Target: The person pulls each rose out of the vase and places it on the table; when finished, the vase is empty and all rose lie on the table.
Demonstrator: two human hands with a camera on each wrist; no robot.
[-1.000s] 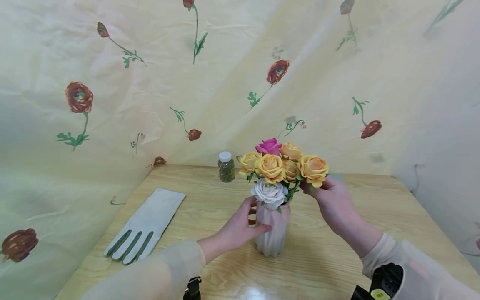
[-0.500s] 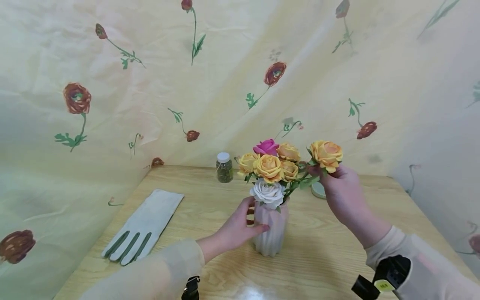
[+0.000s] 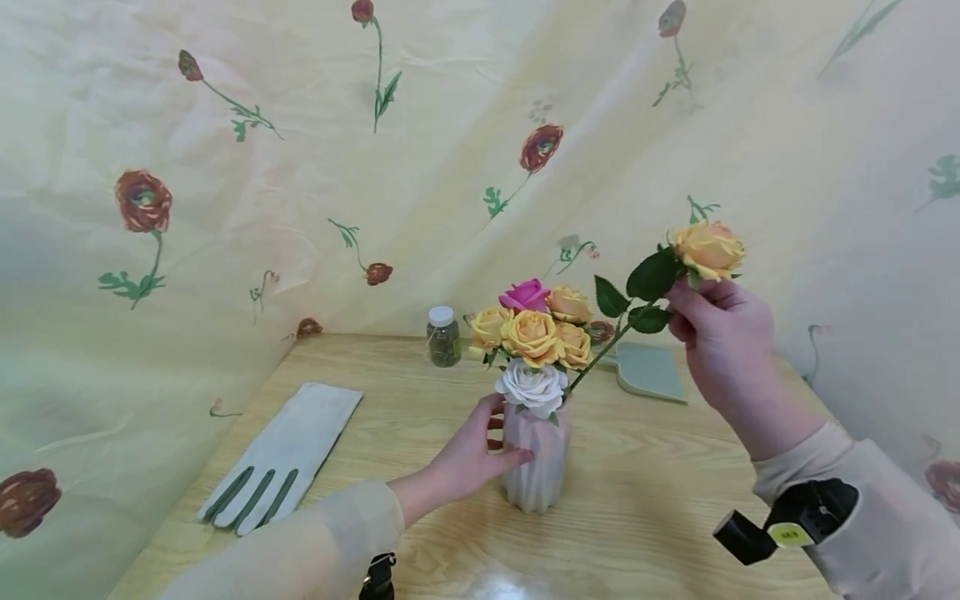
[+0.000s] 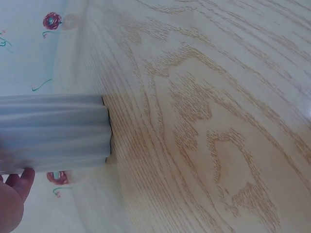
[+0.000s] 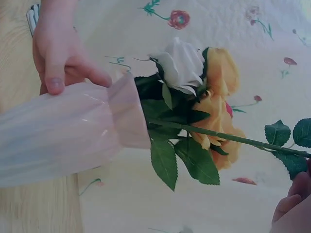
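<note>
A pale pink ribbed vase (image 3: 537,458) stands upright, holding a white rose (image 3: 532,387), a magenta rose (image 3: 525,295) and several yellow roses (image 3: 531,337). My left hand (image 3: 468,457) grips the vase's left side, thumb across its front; the left wrist view shows the vase's base (image 4: 73,131) on the table. Up and to the right, my right hand (image 3: 738,358) pinches one yellow rose (image 3: 708,249) just below its bloom. That rose's leafy stem (image 5: 214,133) slants down into the vase mouth, its lower end hidden inside.
A white and grey glove (image 3: 288,454) lies at the left of the wooden table (image 3: 420,550). Behind the vase stands a small jar with a white lid (image 3: 443,337). A pale green flat object (image 3: 649,372) lies behind and right of the vase, before the flowered cloth.
My right hand has moved up and right with the yellow rose, drawing it away from the bunch and exposing its stem and leaves. The left hand has kept its grip on the vase.
</note>
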